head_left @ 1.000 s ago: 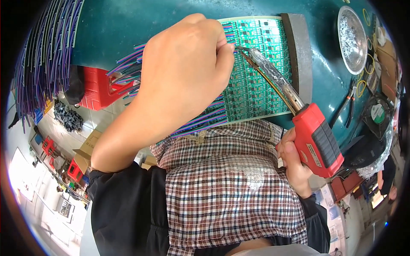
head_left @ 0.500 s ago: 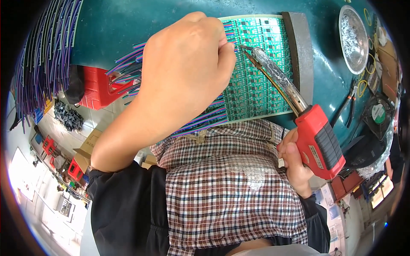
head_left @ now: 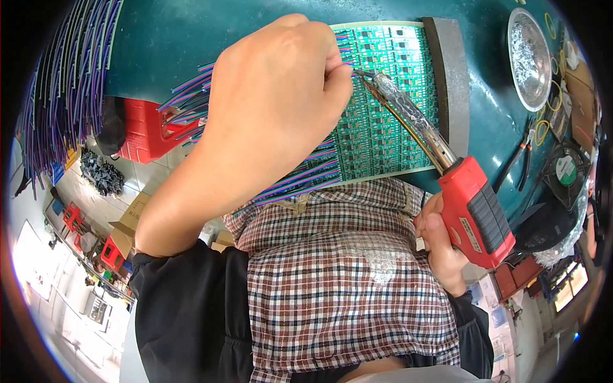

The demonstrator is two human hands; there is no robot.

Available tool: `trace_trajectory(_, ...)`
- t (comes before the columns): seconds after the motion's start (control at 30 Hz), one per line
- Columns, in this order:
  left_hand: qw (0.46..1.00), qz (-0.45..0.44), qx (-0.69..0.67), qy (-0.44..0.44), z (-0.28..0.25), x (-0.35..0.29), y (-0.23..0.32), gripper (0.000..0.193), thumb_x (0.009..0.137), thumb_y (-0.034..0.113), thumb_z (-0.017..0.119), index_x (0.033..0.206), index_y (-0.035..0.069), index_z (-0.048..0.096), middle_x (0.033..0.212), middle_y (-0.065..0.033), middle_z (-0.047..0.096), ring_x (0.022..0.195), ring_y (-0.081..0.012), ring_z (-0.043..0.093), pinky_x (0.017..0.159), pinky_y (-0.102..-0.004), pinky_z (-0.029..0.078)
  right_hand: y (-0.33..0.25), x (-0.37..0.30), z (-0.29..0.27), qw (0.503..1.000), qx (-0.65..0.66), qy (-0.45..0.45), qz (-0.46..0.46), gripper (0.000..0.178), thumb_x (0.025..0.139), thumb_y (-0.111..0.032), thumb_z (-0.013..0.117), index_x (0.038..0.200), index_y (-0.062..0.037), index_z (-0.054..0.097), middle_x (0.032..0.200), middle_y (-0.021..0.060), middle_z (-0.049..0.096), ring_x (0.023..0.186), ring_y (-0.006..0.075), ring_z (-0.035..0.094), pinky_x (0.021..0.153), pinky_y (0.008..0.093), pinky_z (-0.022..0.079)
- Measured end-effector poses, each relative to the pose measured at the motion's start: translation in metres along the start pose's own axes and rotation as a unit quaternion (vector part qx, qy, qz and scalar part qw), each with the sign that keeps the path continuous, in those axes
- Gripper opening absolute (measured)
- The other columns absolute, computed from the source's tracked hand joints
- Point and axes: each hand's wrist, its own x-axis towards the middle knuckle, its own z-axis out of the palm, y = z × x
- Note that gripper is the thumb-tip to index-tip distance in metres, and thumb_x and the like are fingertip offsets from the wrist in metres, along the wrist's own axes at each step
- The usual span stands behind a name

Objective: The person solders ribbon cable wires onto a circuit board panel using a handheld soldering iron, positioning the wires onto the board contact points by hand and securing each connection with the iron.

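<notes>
My left hand [head_left: 278, 89] is closed in a pinch over the left part of a green circuit board panel [head_left: 386, 137]. A thin wire's colored end [head_left: 350, 64] shows at its fingertips; the palm side is hidden. My right hand [head_left: 440, 246] is wrapped round the red and black handle of a soldering gun [head_left: 476, 214]. Its metal barrel slants up and left across the panel, with a thin brass-colored feed tube beneath. The tip is right beside my left fingertips. Several multicolored wires [head_left: 313, 175] lie along the panel's left edge, partly under my left forearm.
A dark grey bar [head_left: 450, 83] lies along the panel's right edge. Farther right are a metal bowl [head_left: 529, 60] of pale bits, cutting pliers [head_left: 520, 153] and a small fan [head_left: 566, 171]. Bundled wires [head_left: 70, 89] hang at the far left, near a red stool [head_left: 142, 131].
The soldering gun's tip has shifted slightly left, closer to my left fingertips. My left hand has barely moved and keeps its pinch.
</notes>
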Motion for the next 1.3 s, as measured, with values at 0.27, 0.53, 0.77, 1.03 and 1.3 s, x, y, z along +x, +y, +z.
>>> trace_trajectory(0.27,1.0,0.009,0.009,0.015,0.002,-0.0021,0.0006,0.017,0.084,0.013,0.076,0.079,0.002,0.064,0.076,-0.0067,0.063,0.069,-0.0201,0.064,0.064,-0.0339,0.05,-0.0059,-0.0039,0.0031,0.998,0.051,0.041,0.019,0.014,0.093,-0.005,0.063,0.1,0.0058,0.057,0.071,0.009,0.055,0.052,0.0119,0.047,0.052,0.0265,0.042)
trace_trajectory(0.53,0.999,0.004,0.026,0.021,0.0034,-0.0023,0.0017,0.017,0.084,0.013,0.076,0.077,0.003,0.064,0.075,-0.0061,0.063,0.069,-0.02,0.064,0.063,-0.0339,0.05,-0.0038,-0.0003,-0.002,1.0,0.03,0.009,0.005,0.012,0.095,-0.006,0.062,0.098,0.003,0.055,0.069,0.0069,0.052,0.053,0.0109,0.045,0.052,0.026,0.042)
trace_trajectory(0.77,0.999,0.008,0.038,0.028,0.0061,-0.0049,0.0006,0.018,0.085,0.013,0.076,0.077,0.003,0.064,0.075,-0.0058,0.063,0.069,-0.0205,0.065,0.063,-0.0344,0.05,-0.0042,0.0021,0.0021,0.999,0.037,0.015,-0.007,0.01,0.095,-0.004,0.061,0.097,0.0021,0.054,0.07,0.0068,0.052,0.053,0.0104,0.045,0.05,0.0252,0.041)
trace_trajectory(1.03,0.999,0.014,0.04,0.026,0.0052,-0.0047,0.0014,0.018,0.085,0.014,0.076,0.077,0.003,0.064,0.076,-0.0061,0.063,0.07,-0.0209,0.065,0.063,-0.0349,0.05,0.0001,-0.0051,-0.0035,1.0,0.001,0.024,-0.009,0.014,0.094,-0.008,0.063,0.098,0.0032,0.055,0.07,0.0067,0.053,0.051,0.0101,0.043,0.05,0.0253,0.042)
trace_trajectory(1.3,1.0,0.017,0.017,0.018,0.0025,-0.0034,-0.0018,0.018,0.085,0.014,0.077,0.078,0.004,0.064,0.076,-0.006,0.061,0.066,-0.0201,0.062,0.06,-0.0339,0.049,-0.0047,-0.0001,-0.003,1.0,0.008,0.003,-0.015,0.012,0.094,-0.006,0.063,0.094,0.0028,0.054,0.068,0.0065,0.052,0.051,0.01,0.043,0.049,0.0249,0.041)
